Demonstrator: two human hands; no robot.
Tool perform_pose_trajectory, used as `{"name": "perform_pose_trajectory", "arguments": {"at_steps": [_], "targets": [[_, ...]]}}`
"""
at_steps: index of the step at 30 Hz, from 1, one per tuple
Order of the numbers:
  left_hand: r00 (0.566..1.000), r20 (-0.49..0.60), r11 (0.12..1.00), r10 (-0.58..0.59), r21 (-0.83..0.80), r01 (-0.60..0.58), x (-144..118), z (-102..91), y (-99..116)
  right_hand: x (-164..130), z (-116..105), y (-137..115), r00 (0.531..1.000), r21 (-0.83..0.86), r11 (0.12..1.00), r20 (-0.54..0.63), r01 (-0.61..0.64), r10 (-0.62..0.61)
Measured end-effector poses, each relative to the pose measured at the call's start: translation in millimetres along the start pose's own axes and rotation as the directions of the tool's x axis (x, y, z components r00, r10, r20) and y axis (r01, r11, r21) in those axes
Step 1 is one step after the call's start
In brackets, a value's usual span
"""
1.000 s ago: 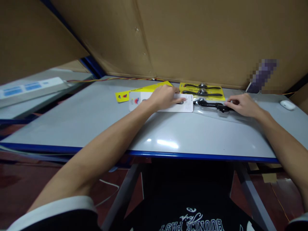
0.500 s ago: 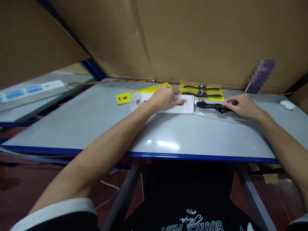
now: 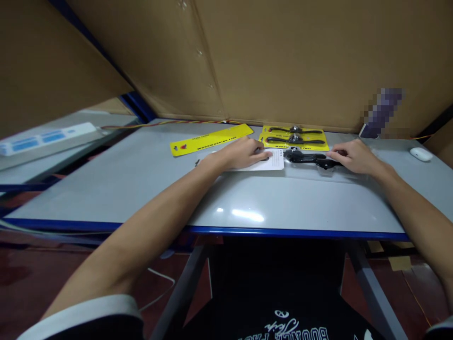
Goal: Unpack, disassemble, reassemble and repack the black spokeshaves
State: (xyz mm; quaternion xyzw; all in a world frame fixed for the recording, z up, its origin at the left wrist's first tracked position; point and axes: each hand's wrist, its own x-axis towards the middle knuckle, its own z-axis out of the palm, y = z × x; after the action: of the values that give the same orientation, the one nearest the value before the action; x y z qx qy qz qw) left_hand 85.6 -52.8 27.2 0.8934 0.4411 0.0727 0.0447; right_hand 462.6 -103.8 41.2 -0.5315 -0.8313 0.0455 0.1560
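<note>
A: Head camera: we've got our left hand (image 3: 240, 154) pressed flat, fingers spread, on the white card (image 3: 272, 162), not gripping it. The right hand (image 3: 352, 156) pinches the end of the black tool (image 3: 309, 158), which lies on the grey table (image 3: 141, 189) inside a clear sleeve (image 3: 336, 171).

B: We'd worry about that sleeve. It looks slick, so a sideways tug could slide the tool off line and skew the card.

A: And the yellow pack (image 3: 293, 137) sits just behind; a wide elbow might nudge it. The yellow strip (image 3: 210, 140) lies clear.
</note>
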Motion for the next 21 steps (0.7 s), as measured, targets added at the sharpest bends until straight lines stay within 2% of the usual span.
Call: {"name": "perform_pose_trajectory", "arguments": {"at_steps": [4,10,16,21], "targets": [[1.000,-0.005,0.999,0.017,-0.037,-0.018,-1,-0.8,2,0,1,2,1.000,-0.016,1.000,0.000,0.014,-0.014],[1.000,0.000,0.999,0.004,0.034,-0.004,-3,-0.9,7,-1,3,-1,1.000,-0.062,0.998,-0.025,0.010,-0.011],[0.998,-0.042,0.997,0.040,0.061,-0.038,0,7.8,10,-4,5,-14,0.997,-0.084,0.995,-0.040,0.058,-0.062],[0.996,-0.089,0.999,-0.002,0.032,0.005,1,14.1,23,-5,9,-21,0.997,-0.045,0.997,-0.049,0.064,-0.066]]}}
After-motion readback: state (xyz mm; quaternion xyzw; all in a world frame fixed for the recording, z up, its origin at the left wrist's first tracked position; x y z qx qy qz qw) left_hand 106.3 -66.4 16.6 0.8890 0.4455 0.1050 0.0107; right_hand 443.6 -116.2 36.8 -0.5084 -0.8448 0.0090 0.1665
